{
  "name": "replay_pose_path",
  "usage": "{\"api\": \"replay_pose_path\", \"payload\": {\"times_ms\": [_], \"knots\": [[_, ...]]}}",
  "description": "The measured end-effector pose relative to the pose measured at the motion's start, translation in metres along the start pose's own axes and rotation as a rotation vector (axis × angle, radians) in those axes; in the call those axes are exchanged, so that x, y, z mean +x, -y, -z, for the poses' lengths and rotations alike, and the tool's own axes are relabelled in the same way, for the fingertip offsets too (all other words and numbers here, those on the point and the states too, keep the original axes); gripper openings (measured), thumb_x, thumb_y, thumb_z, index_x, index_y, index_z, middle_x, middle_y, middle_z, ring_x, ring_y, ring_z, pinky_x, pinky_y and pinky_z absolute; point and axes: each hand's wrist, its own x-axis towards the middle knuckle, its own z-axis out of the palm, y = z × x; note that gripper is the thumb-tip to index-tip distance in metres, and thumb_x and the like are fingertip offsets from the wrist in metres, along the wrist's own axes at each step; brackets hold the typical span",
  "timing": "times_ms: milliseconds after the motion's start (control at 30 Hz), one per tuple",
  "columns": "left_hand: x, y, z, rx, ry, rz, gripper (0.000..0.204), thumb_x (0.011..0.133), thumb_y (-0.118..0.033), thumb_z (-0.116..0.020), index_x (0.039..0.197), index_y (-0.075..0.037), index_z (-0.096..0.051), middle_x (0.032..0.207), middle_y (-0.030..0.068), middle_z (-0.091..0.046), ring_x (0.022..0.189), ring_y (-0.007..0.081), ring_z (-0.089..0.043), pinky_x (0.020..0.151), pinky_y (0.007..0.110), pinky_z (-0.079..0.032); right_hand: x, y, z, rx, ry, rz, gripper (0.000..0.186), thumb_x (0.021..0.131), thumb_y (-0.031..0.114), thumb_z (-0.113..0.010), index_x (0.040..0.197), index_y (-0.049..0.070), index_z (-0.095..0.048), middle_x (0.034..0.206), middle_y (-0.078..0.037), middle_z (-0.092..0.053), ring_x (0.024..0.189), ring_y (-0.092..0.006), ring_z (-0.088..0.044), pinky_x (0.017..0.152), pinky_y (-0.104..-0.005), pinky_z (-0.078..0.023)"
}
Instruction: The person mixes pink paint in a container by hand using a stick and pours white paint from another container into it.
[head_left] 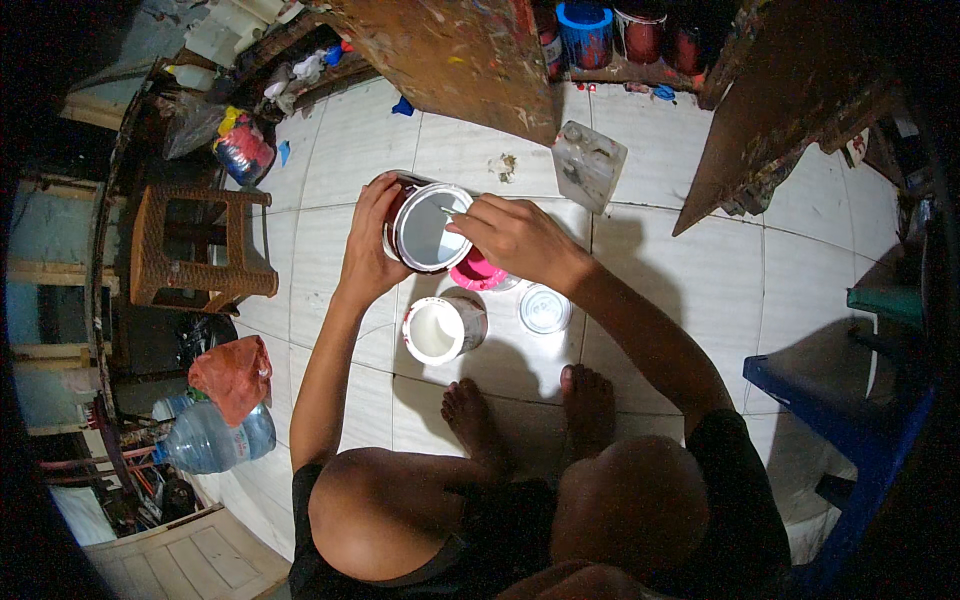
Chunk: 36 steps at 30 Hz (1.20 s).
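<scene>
My left hand [368, 243] wraps around the side of a dark-red-walled paint can [431, 228], raised off the floor and tilted toward me. Its pale grey-white inside faces up. At its right rim my right hand [505, 232] is closed in a pinch on a thin object whose end shows at the can's mouth; its kind is too small to tell. Below and partly covered is a bright pink round container [480, 273]. Nearer my feet stands another open can with a white inside [436, 331]. A round metal lid [545, 309] lies to its right.
A dirty translucent jerrycan [590, 166] stands ahead to the right. Beyond are stained wooden panels [465, 60] and paint cans on a shelf [640, 40]. A brown stool [200, 245] and water jug [220, 438] are at left, a blue stool [840, 410] at right.
</scene>
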Motion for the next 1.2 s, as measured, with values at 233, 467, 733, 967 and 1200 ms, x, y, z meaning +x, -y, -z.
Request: {"api": "replay_pose_path", "payload": {"times_ms": [233,467,733,967,1200], "knots": [[0.005,-0.015,-0.007,0.203,-0.021,-0.096,0.106,0.050,-0.005,-0.091,0.145,-0.007,-0.043,0.153,0.0202,-0.044,0.144,0.0418,-0.040,0.121,0.057,-0.029,-0.023,0.004,-0.014,-0.020,0.001,-0.204,0.021,0.085,0.009,-0.067,0.104,0.001,-0.071,0.089,-0.013,-0.069,0.081,-0.0295,-0.070,0.074,-0.0425,-0.058],[-0.001,-0.020,-0.012,0.337,-0.096,-0.101,0.102,0.053,-0.004,-0.089,0.145,-0.007,-0.046,0.154,0.0204,-0.043,0.143,0.0434,-0.040,0.121,0.062,-0.026,-0.022,0.014,-0.027,0.407,-0.113,-0.850,0.028,0.096,0.019,-0.066,0.081,-0.004,-0.071,0.066,-0.022,-0.065,0.056,-0.0335,-0.067,0.056,-0.0392,-0.053],[-0.009,-0.021,-0.014,0.379,-0.072,-0.118,0.099,0.056,-0.004,-0.087,0.147,-0.010,-0.047,0.153,0.0197,-0.043,0.143,0.0417,-0.040,0.120,0.063,-0.027,-0.050,-0.012,-0.062,0.749,-0.213,-0.970,0.025,0.094,0.019,-0.071,0.082,-0.002,-0.075,0.064,-0.011,-0.070,0.055,-0.0127,-0.062,0.053,-0.0328,-0.049],[-0.002,-0.029,0.000,0.409,0.111,-0.038,0.105,0.052,-0.009,-0.091,0.148,-0.013,-0.049,0.151,0.0182,-0.046,0.143,0.0360,-0.041,0.122,0.055,-0.026,-0.057,-0.005,-0.048,0.847,-0.115,-1.064,0.025,0.099,0.019,-0.069,0.094,-0.005,-0.074,0.075,-0.003,-0.071,0.058,-0.0048,-0.055,0.051,-0.0241,-0.043],[-0.001,-0.024,0.011,0.578,0.248,-0.008,0.106,0.053,-0.011,-0.091,0.149,-0.015,-0.047,0.150,0.0154,-0.046,0.142,0.0341,-0.041,0.123,0.053,-0.025,-0.073,-0.005,-0.022,0.591,-0.066,-0.958,0.024,0.098,0.021,-0.071,0.091,-0.002,-0.073,0.068,-0.001,-0.065,0.060,-0.0063,-0.055,0.055,-0.0259,-0.043]]}}
